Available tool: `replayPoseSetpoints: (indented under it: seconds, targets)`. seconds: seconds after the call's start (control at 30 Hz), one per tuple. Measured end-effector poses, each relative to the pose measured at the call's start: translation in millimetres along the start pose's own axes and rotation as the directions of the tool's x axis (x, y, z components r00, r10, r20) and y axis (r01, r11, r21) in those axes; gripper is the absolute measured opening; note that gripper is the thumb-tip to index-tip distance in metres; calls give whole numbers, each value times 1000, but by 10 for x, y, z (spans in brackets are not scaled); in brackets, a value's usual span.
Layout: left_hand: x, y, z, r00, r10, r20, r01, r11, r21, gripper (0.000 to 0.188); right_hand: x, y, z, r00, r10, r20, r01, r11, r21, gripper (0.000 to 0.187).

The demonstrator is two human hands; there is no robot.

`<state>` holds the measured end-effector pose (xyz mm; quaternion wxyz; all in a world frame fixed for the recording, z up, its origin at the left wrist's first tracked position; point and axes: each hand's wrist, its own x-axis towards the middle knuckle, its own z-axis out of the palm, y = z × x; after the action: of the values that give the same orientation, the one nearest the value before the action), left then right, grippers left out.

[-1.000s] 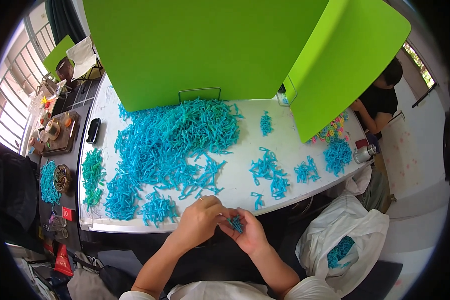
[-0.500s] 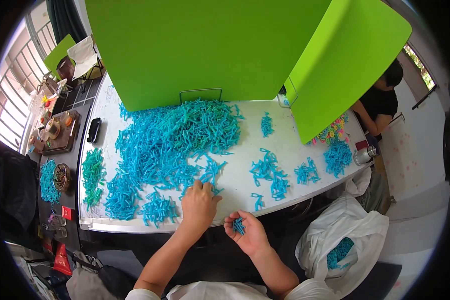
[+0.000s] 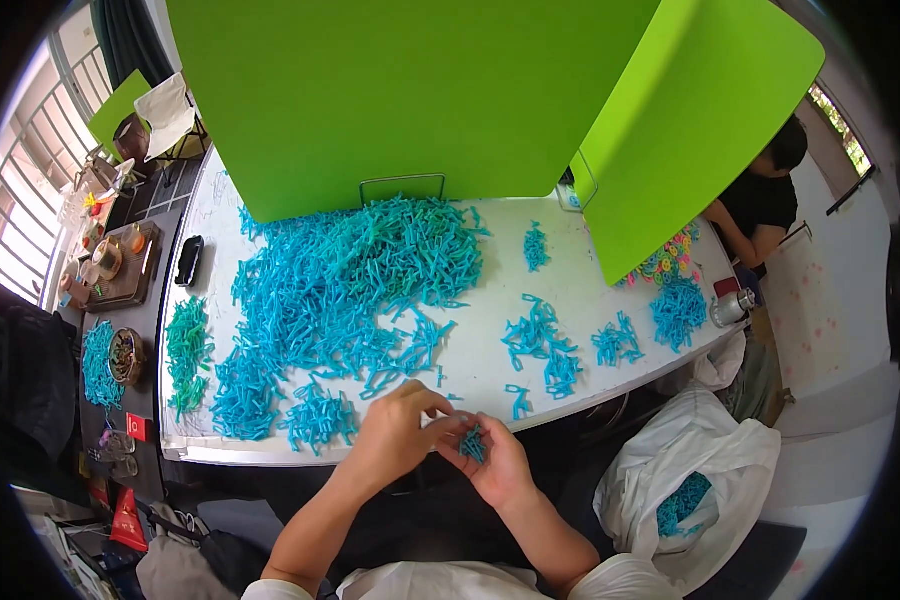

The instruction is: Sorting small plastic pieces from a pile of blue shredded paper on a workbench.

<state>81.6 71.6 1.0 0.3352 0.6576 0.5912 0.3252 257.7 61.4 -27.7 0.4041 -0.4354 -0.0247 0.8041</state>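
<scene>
My right hand (image 3: pixel 495 462) is cupped at the near edge of the white table (image 3: pixel 490 370) and holds a small bundle of blue plastic pieces (image 3: pixel 473 443). My left hand (image 3: pixel 400 432) is pressed against it, fingertips pinching at the same bundle. A large heap of blue plastic pieces (image 3: pixel 350 290) covers the table's left and middle, just beyond my hands. Smaller blue clusters (image 3: pixel 540 345) lie to the right of them.
Green divider boards (image 3: pixel 420 90) stand along the far side and right. Another person (image 3: pixel 760 200) sits at the right end. A white bag with blue pieces (image 3: pixel 685 490) sits at lower right. A side table with a tray and small items (image 3: pixel 110 270) stands at left.
My left hand reached out to the heap on the table half a second ago and has come back to my right hand, meeting it at the bundle.
</scene>
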Motion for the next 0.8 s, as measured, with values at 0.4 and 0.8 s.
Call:
replayPoseSetpoints:
  seconds: [0.4, 0.8]
  targets:
    - [176, -399, 479, 988, 57, -141, -14, 956, 295, 30, 35, -77, -309, 999, 21, 36, -25, 994, 111, 25]
    - [67, -438, 426, 993, 91, -80, -62, 949, 309, 13, -3, 39, -331, 997, 64, 34, -65, 998, 20, 25]
